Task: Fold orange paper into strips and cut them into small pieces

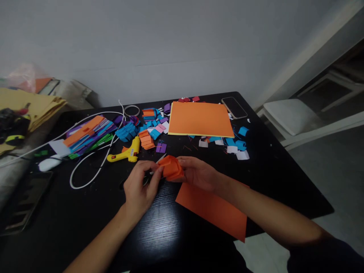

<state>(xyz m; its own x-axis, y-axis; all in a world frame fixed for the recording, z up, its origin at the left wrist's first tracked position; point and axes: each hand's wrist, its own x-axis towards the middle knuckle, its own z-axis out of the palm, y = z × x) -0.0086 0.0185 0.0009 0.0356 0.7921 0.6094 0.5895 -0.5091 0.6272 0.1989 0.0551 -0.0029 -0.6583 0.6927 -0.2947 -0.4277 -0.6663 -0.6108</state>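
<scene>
Between my two hands is a folded orange paper piece (171,168), raised a little above the black table. My left hand (141,182) pinches its left edge between thumb and fingers. From the right, my right hand (199,172) grips the same piece, its fingers along the side. Scissors (161,158) lie partly hidden behind my left hand. An orange paper sheet (213,210) lies under my right forearm. Just beyond my left hand rests a yellow glue gun (126,151).
A stack of orange sheets (201,119) lies at the back, with small folded papers (146,140) around it. A phone (234,107) is at the back right. A white cable (71,178) loops across the left, near bundled paper strips (88,132). The black table (284,182) has a right edge.
</scene>
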